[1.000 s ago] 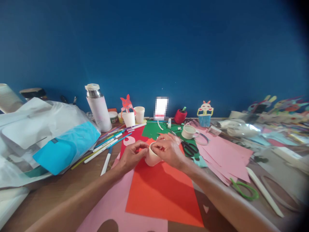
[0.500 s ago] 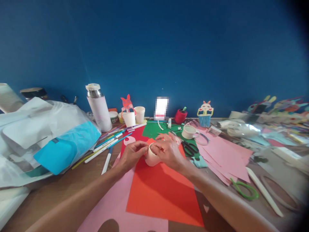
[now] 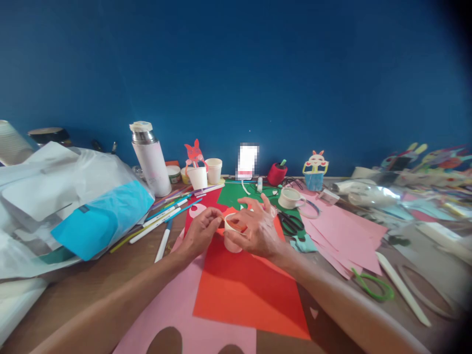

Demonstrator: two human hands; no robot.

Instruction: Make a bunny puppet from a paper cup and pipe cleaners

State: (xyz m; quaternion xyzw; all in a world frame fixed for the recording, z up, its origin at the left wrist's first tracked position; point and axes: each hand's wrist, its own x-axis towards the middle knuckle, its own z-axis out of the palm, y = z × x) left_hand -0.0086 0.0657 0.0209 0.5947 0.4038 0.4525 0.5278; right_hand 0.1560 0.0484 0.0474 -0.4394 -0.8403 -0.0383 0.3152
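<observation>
Here, a round, white paper cup [image 3: 233, 246] sits in the grip of the right hand [image 3: 260, 229] over a red-orange paper sheet [image 3: 250, 292]; whether the left hand [image 3: 199, 231], left of the cup, holds anything, I can't tell. Uneven pressure could buckle the thin rim.

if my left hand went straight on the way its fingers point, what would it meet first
Probably the white cup between the hands: its rim lies just past the left hand's fingertips, with the right hand behind it. Depth is unclear, so they may already touch.
</observation>
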